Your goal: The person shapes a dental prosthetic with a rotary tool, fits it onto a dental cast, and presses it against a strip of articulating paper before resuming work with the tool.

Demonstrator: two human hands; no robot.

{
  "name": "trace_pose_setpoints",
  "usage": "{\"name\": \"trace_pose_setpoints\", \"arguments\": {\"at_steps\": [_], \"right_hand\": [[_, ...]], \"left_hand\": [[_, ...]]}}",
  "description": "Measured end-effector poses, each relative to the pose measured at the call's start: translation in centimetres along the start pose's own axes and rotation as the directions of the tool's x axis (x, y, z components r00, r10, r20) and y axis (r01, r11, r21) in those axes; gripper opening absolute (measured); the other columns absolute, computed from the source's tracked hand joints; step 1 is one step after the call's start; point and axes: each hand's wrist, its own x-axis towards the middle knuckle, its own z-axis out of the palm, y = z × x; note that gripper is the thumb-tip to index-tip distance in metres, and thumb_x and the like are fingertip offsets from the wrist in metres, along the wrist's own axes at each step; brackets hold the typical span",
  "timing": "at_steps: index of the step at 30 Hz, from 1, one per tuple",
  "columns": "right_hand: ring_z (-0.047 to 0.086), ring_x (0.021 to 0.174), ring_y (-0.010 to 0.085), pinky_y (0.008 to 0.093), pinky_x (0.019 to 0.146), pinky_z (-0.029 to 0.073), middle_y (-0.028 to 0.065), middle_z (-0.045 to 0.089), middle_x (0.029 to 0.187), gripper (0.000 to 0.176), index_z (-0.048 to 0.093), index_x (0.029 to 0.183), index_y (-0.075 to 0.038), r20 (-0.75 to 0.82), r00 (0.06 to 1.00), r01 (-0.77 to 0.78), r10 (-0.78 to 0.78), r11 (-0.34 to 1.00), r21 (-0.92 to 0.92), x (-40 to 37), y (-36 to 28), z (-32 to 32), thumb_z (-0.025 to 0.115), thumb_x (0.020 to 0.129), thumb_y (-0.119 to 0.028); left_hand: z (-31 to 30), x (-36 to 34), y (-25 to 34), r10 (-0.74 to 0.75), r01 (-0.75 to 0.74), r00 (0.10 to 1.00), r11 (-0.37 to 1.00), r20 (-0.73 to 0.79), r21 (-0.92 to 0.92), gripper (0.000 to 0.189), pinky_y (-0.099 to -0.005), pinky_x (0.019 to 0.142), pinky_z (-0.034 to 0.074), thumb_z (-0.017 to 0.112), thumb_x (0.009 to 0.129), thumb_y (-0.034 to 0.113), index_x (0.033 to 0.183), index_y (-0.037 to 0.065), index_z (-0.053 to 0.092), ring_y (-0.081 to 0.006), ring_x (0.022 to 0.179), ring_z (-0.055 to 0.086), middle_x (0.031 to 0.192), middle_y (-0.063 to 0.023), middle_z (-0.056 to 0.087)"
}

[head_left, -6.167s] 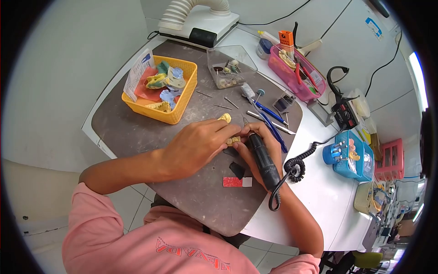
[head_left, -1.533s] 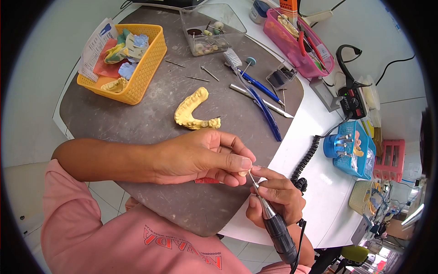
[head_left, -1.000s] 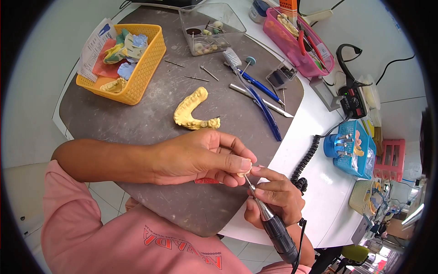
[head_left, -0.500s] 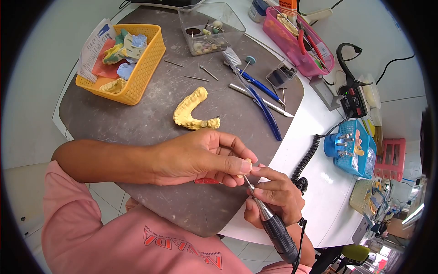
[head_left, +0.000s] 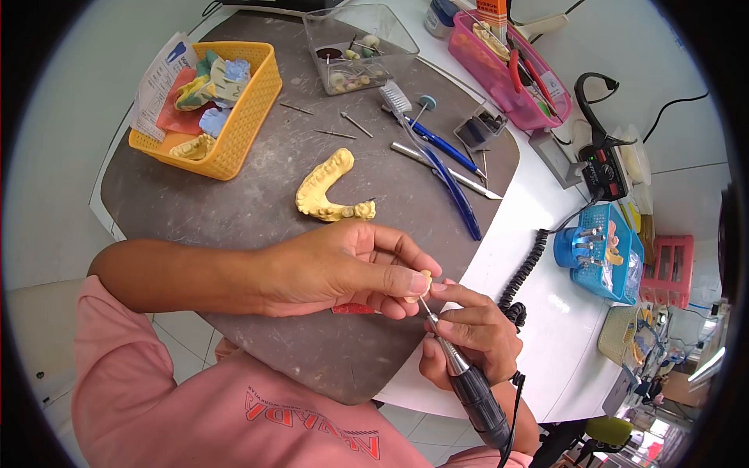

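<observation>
My left hand (head_left: 359,269) pinches a small cream-coloured piece (head_left: 424,285), shaped like a dental crown, between thumb and fingers; the fingers hide part of it. My right hand (head_left: 480,331) is wrapped round a black and silver dental handpiece (head_left: 477,398). The handpiece's thin bur (head_left: 425,306) points up at the small piece and appears to touch it. Fingertips of both hands meet around that piece. Beyond my left hand, a yellow dental cast (head_left: 316,191) of a jaw arch lies on the grey-brown work mat (head_left: 257,210).
A yellow basket (head_left: 234,160) stands at the back left, a clear box (head_left: 363,47) behind the cast. Burs, a toothbrush (head_left: 449,179) and a knife (head_left: 460,178) lie to its right. A coiled cord (head_left: 532,269) runs to a control unit (head_left: 605,171). Pink basket (head_left: 499,74) at the back right.
The bur tip and handpiece have shifted very slightly against the small cream piece. Both hands stay almost in place, and everything on the mat lies as before.
</observation>
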Motion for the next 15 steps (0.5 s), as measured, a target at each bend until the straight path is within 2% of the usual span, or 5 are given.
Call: {"name": "trace_pose_setpoints", "arguments": {"at_steps": [15], "right_hand": [[0.071,0.093,0.0321,0.0432,0.084,0.059,0.0095,0.067,0.079,0.027,0.062,0.089,-0.004,-0.019,1.000,0.017,-0.018,0.999,-0.039,-0.02,0.10,0.05,0.080,0.069,-0.001]], "left_hand": [[0.13,-0.13,0.19,-0.011,0.011,1.000,1.000,0.002,0.000,0.040,-0.0228,0.083,0.056,0.064,0.095,0.015,0.127,-0.004,0.053,-0.0135,0.096,0.066,0.116,-0.0116,0.063]]}}
